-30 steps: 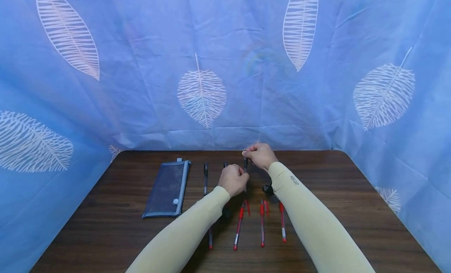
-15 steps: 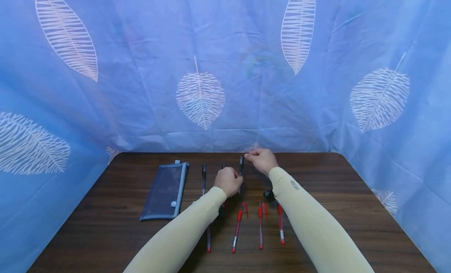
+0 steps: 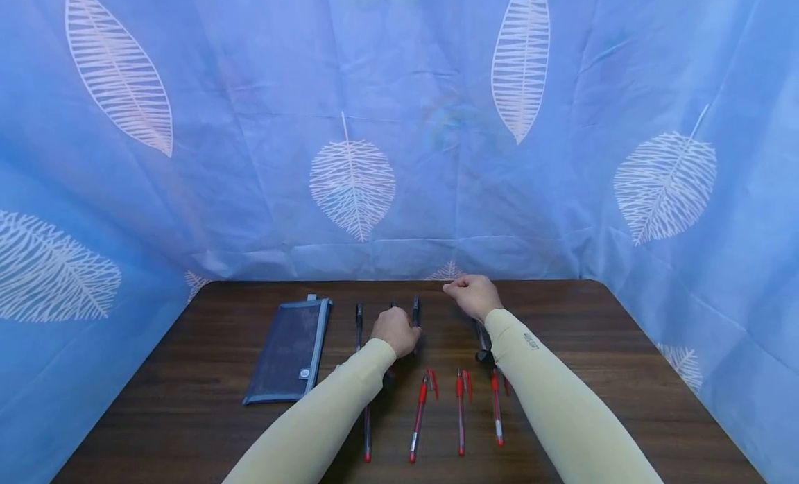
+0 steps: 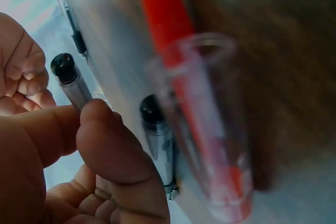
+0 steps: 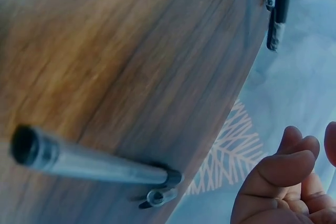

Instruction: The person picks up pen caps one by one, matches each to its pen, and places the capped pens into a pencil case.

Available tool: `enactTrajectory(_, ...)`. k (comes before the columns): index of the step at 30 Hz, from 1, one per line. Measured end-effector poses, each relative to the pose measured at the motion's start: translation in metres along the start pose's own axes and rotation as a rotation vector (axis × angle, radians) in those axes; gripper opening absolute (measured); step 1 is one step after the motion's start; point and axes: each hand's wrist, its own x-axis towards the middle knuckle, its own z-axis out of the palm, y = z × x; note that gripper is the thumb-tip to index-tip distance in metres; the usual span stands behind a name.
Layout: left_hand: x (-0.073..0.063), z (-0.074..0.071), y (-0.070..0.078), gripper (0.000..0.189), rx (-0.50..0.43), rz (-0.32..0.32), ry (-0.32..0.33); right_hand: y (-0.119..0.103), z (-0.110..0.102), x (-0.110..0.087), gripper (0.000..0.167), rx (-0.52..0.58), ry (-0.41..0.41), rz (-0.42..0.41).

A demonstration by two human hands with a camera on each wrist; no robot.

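My left hand [image 3: 396, 331] pinches a black pen [image 3: 416, 310] between thumb and forefinger, over the middle of the table. The pen's black end [image 4: 64, 66] sticks out past the fingertips in the left wrist view. My right hand [image 3: 476, 297] is to the right of that pen and apart from it. Its fingers [image 5: 294, 166] are loosely curled with nothing between them in the right wrist view. Under the right wrist lies another black pen [image 5: 105, 163], its cap off beside it. A further black pen [image 4: 157, 145] shows close to the left hand.
A blue-edged mesh pouch [image 3: 284, 352] lies at the left, beside a black pen [image 3: 358, 324]. Nearer me are several red pens [image 3: 460, 415], some with loose caps [image 3: 433, 383] alongside. The table's back edge meets a blue leaf-patterned cloth [image 3: 352, 186].
My right hand has let go of the pen's far end and moved off to the right. My left hand, still holding the pen, has shifted slightly left and toward me.
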Motion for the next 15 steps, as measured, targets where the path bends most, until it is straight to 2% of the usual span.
enactTrajectory(7,-0.001,0.0,0.002,0.045,0.047,-0.051,-0.044,0.01,-0.006,0.0,0.037,0.021,0.01,0.033)
enactTrajectory(11,-0.001,0.001,0.003,0.042,0.086,-0.047,-0.048,0.012,-0.009,-0.001,0.036,0.03,0.016,0.035)
enactTrajectory(15,-0.001,0.002,0.004,0.04,0.086,-0.045,-0.038,0.015,-0.011,-0.003,0.037,0.035,0.019,0.036)
